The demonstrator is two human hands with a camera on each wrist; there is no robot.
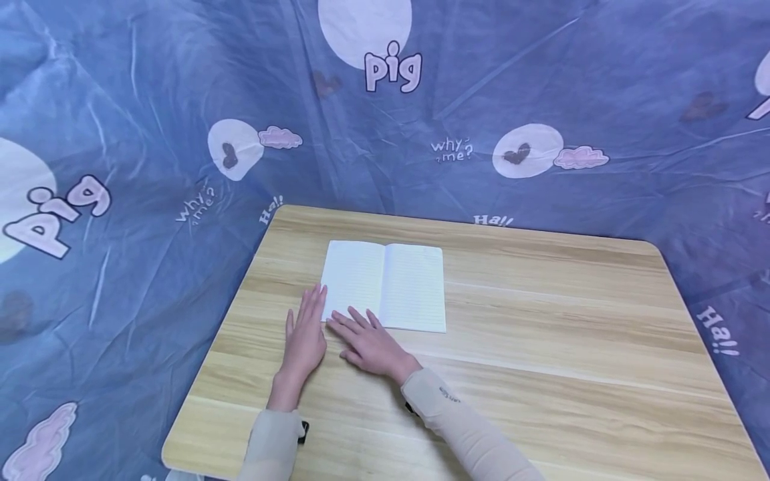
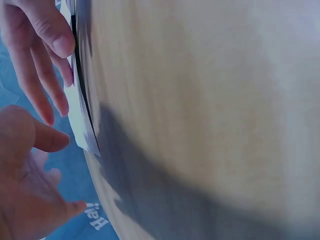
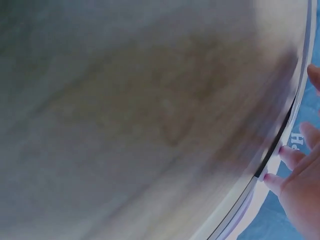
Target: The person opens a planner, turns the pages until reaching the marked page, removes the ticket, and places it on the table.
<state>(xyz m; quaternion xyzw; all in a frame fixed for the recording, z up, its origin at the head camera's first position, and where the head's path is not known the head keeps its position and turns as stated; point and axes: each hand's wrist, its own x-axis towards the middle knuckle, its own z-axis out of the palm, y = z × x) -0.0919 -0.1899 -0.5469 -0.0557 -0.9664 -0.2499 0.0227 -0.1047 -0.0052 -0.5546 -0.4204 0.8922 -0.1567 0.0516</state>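
The table bears an open notebook, both hands at its edges.

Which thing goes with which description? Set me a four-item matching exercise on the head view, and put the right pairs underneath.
Column one
1. notebook
2. table
3. cloth
4. right hand

Column two
A. blue, printed with words such as "pig"
B. at the near edge of something white
C. lies open, white and ruled with lines
D. light brown with a wood-grain look

Right pairs: 1-C, 2-D, 3-A, 4-B
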